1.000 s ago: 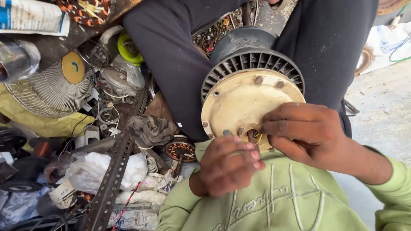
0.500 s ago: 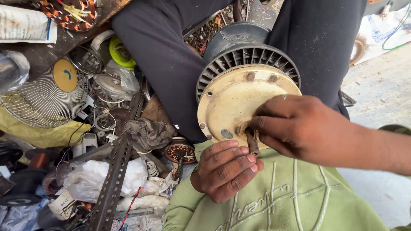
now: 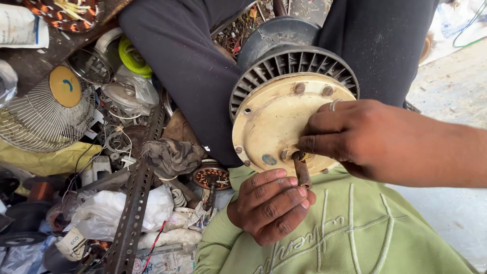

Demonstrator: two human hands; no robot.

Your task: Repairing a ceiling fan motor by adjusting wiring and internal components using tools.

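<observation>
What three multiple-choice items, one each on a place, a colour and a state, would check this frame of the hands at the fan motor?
1. Where is the wire fan guard?
A. On the floor at the picture's left
B. On the motor
C. In the right hand

2. What colour is the motor's end plate?
A. Bright blue
B. Cream
C. Black

3. What does the left hand do?
A. Lies flat on the floor
B. Holds a bag
C. Touches the rusty shaft

Answers:
1. A, it lies among clutter left of the legs.
2. B, the round plate is cream with rusty bolts.
3. C, its fingertips meet the shaft while the right hand pinches the upper end.
</observation>
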